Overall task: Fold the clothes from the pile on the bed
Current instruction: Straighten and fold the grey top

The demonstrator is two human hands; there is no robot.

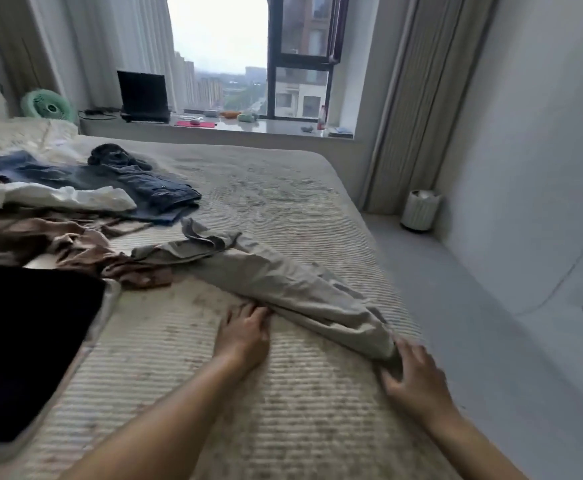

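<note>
From the head view, the grey garment [283,282] lies bunched in a long twist on the bed [318,427], running from its crumpled end at eleven o'clock, beside the pile [58,209], down to my hands: my left grip [243,336] rests fingers apart on its edge, and my right grip [411,379] looks pinched on the bottom corner, though blur keeps me from being sure. If I fold now, I judge the twist gets creased in. That corner sits at four o'clock near the mattress edge, so a hard tug could drag it overboard.
</note>
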